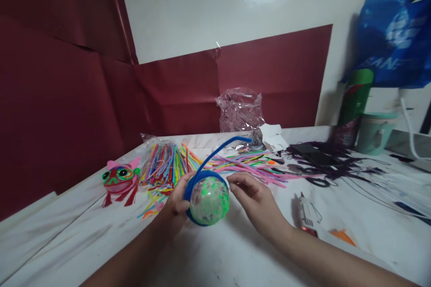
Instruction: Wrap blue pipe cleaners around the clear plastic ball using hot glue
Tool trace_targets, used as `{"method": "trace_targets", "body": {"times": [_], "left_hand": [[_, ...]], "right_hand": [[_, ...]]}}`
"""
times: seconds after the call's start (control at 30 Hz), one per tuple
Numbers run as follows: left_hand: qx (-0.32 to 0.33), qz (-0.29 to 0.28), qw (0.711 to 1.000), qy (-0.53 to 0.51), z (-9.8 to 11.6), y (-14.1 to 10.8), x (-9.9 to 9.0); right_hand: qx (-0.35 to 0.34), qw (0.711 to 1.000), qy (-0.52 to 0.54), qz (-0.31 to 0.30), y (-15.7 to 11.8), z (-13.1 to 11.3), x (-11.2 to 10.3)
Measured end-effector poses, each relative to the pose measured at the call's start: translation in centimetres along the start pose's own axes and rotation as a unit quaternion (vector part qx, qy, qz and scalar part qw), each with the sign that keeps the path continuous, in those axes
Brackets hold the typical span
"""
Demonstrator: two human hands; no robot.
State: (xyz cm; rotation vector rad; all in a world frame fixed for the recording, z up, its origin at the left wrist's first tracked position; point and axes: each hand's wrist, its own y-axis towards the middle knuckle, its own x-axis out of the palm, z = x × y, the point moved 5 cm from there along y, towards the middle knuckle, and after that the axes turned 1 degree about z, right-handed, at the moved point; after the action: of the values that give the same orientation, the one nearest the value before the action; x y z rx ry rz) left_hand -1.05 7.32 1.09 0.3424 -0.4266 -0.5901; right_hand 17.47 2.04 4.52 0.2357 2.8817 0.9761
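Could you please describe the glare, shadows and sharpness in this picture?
In the head view, glare brightens the white wall near the top; the maroon sheet at left is dim; soft shadow darkens the table below the ball; the glue gun looks slightly blurred.

head view | from wearer's head | forward, down | table (242,251) near (wall (191,13) beyond)

The clear ball (209,202) is speckled with neon green and rimmed in deep blue by a fuzzy strip (190,187), while a small craft face (118,184) is patterned in red, green and pink with black eyes. The table (229,253) is veined in grey on white, the loose strips (164,166) are coloured pink and rainbow-bright, and the blue bag (384,40) is printed with white lettering.
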Motion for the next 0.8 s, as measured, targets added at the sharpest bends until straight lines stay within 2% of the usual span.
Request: {"method": "trace_targets", "body": {"times": [0.13,0.23,0.37,0.43,0.53,0.6,0.63,0.7,0.77,0.8], "left_hand": [[-0.002,0.002,1.000,-0.010,-0.2,-0.1,-0.3],[0.026,-0.007,0.998,0.055,0.4,-0.1,-0.2],[0.058,-0.053,0.982,0.172,1.6,-0.1,0.8],[0.115,-0.063,0.962,0.240,2.4,-0.5,1.4],[0.226,-0.047,0.902,0.364,3.4,-1.3,2.1],[0.267,-0.026,0.859,0.435,3.5,-1.6,2.1],[0.274,-0.013,0.849,0.451,3.5,-1.5,1.9],[0.258,0.019,0.866,0.428,3.3,-1.1,1.0],[0.203,0.068,0.913,0.346,3.0,-0.3,-0.6],[0.182,0.114,0.926,0.310,2.9,0.0,-1.5]], "right_hand": [[-0.043,0.998,-0.037,-0.001,-0.2,-0.6,0.0],[-0.097,0.993,-0.066,-0.021,-0.6,-1.5,0.3],[-0.136,0.988,-0.069,-0.038,-0.7,-2.2,0.5],[-0.129,0.989,-0.064,-0.032,-0.4,-2.2,0.2],[-0.074,0.995,-0.063,-0.003,0.8,-1.9,-0.8],[-0.031,0.997,-0.065,0.001,1.9,-1.9,-1.5],[-0.015,0.997,-0.072,-0.004,2.4,-2.2,-1.8],[0.003,0.994,-0.101,-0.028,3.3,-3.1,-2.5],[0.002,0.983,-0.162,-0.085,3.9,-4.4,-3.6],[-0.001,0.971,-0.206,-0.122,3.8,-4.9,-4.4]]}}
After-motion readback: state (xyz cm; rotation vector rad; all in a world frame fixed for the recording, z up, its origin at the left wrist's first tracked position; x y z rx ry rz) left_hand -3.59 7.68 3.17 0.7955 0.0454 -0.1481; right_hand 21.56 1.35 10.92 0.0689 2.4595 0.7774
